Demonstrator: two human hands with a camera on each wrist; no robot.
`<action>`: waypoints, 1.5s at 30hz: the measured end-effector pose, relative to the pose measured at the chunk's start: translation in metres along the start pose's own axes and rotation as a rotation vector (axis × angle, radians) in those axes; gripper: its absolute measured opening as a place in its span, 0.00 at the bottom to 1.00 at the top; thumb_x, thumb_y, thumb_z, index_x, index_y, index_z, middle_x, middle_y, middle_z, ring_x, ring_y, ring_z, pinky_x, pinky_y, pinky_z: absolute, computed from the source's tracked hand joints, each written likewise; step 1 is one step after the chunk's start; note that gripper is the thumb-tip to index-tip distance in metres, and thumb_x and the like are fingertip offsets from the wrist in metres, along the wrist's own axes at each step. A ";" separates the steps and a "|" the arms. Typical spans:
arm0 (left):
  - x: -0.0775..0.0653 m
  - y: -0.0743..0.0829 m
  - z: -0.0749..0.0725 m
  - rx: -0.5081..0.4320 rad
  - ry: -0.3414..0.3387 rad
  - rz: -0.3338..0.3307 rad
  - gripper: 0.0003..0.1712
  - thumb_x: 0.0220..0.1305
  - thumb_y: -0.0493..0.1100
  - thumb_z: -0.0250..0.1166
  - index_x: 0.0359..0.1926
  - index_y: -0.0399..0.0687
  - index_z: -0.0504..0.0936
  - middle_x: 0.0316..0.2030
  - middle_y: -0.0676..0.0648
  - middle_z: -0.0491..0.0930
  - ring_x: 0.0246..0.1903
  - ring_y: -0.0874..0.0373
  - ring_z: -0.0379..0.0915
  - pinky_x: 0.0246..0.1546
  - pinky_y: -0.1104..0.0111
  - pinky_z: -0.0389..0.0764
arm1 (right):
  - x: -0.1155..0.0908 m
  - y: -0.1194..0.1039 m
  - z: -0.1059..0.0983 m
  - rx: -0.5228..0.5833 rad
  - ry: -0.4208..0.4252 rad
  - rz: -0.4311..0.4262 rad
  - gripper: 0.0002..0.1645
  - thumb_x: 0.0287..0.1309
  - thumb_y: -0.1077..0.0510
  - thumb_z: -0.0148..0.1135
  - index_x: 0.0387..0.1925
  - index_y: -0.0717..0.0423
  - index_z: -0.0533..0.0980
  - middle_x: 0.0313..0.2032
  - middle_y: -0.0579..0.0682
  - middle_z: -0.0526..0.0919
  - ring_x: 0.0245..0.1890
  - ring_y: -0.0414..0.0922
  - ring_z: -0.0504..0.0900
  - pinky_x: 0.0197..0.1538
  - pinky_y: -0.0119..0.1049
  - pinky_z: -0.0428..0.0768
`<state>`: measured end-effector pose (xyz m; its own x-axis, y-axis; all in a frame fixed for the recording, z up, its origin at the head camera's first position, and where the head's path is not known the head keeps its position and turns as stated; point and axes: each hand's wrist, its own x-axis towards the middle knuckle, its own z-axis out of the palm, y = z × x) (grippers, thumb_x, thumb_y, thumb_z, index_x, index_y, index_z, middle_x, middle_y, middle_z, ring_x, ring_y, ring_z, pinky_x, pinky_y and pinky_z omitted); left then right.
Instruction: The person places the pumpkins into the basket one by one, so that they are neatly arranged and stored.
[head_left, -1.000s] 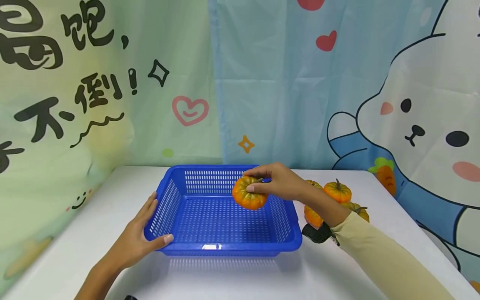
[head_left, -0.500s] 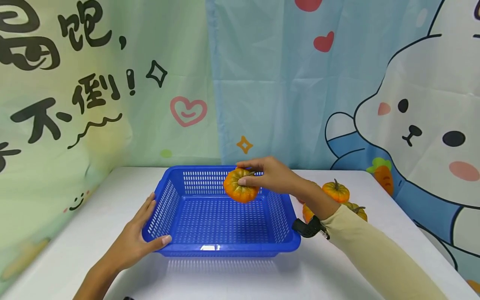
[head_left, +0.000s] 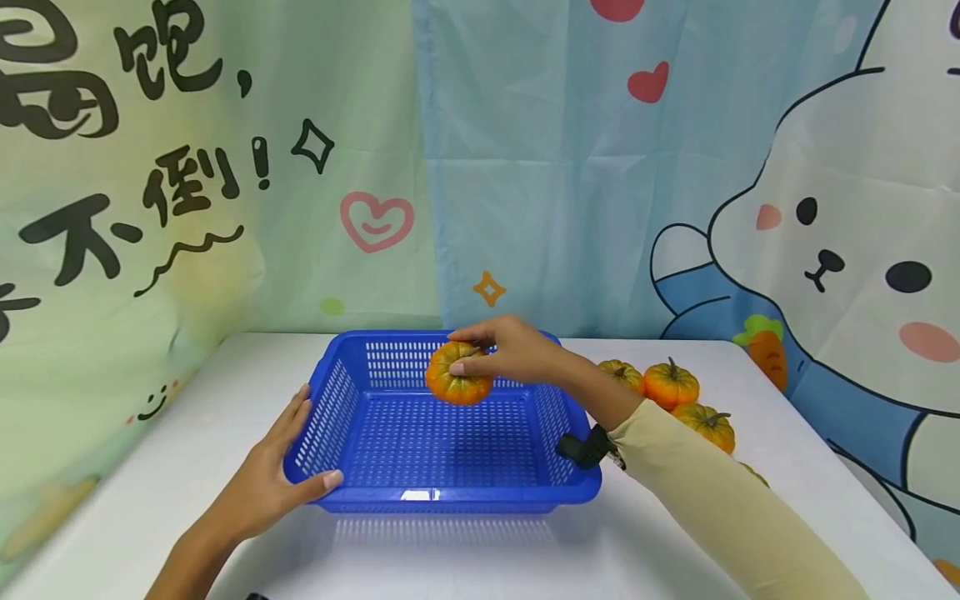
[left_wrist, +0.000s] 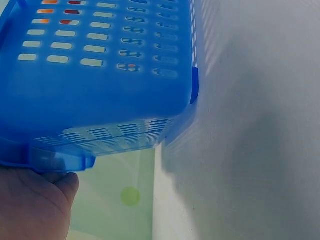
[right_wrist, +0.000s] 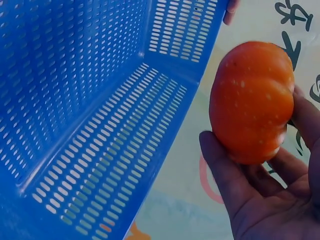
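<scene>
"Where is the pumpkin point(head_left: 452, 380) now?"

"It is in the right hand point(head_left: 513, 350), pinched between thumb and fingers, which are opened only as wide as it needs. It hangs above the blue basket point(head_left: 487, 495), to the right of the left hand point(head_left: 273, 475)."

"And what does this left hand do?"

"It is spread wide, with rather straight fingers, touching the basket corner beside it. In my opinion, it should steady the basket, while the pumpkin is lowered softly and released only when supported, because it may roll."

"And the other pumpkins point(head_left: 672, 385)?"

"They lie to the right of the right hand."
</scene>
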<state>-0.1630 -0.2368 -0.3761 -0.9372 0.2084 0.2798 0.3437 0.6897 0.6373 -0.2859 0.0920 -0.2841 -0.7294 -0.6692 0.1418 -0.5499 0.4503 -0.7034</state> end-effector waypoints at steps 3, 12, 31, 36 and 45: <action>0.000 0.000 0.000 -0.002 0.001 0.001 0.59 0.53 0.53 0.71 0.75 0.34 0.46 0.76 0.44 0.38 0.71 0.32 0.38 0.59 0.31 0.52 | 0.005 -0.001 0.004 0.023 -0.043 -0.017 0.31 0.60 0.54 0.68 0.61 0.64 0.74 0.46 0.51 0.84 0.43 0.44 0.82 0.40 0.34 0.82; 0.000 0.001 0.000 -0.006 -0.004 -0.008 0.59 0.53 0.53 0.71 0.75 0.34 0.46 0.76 0.44 0.38 0.71 0.32 0.38 0.59 0.31 0.51 | 0.016 -0.002 0.017 0.033 -0.094 -0.012 0.30 0.61 0.52 0.66 0.61 0.61 0.74 0.42 0.49 0.84 0.41 0.44 0.82 0.38 0.34 0.83; 0.001 0.001 -0.002 -0.001 -0.007 -0.012 0.58 0.54 0.54 0.69 0.75 0.36 0.47 0.76 0.44 0.38 0.71 0.33 0.39 0.59 0.32 0.53 | 0.039 -0.008 0.053 0.023 -0.251 -0.034 0.27 0.59 0.55 0.68 0.60 0.56 0.76 0.47 0.46 0.83 0.45 0.44 0.82 0.42 0.31 0.81; 0.001 -0.001 -0.002 -0.011 -0.002 0.012 0.57 0.54 0.53 0.70 0.75 0.34 0.48 0.76 0.44 0.39 0.71 0.33 0.40 0.59 0.32 0.53 | 0.045 -0.013 0.064 0.027 -0.332 -0.049 0.28 0.60 0.55 0.67 0.62 0.56 0.75 0.49 0.48 0.82 0.47 0.44 0.82 0.44 0.29 0.81; 0.001 -0.001 -0.001 -0.007 -0.010 0.020 0.56 0.56 0.53 0.68 0.75 0.35 0.48 0.76 0.43 0.39 0.71 0.32 0.41 0.59 0.32 0.53 | 0.056 -0.023 0.077 -0.042 -0.454 -0.117 0.29 0.60 0.57 0.65 0.63 0.59 0.73 0.51 0.49 0.82 0.46 0.42 0.80 0.47 0.26 0.78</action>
<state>-0.1645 -0.2384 -0.3755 -0.9308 0.2288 0.2850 0.3623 0.6804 0.6370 -0.2825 -0.0013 -0.3134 -0.4150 -0.9035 -0.1068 -0.6409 0.3737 -0.6705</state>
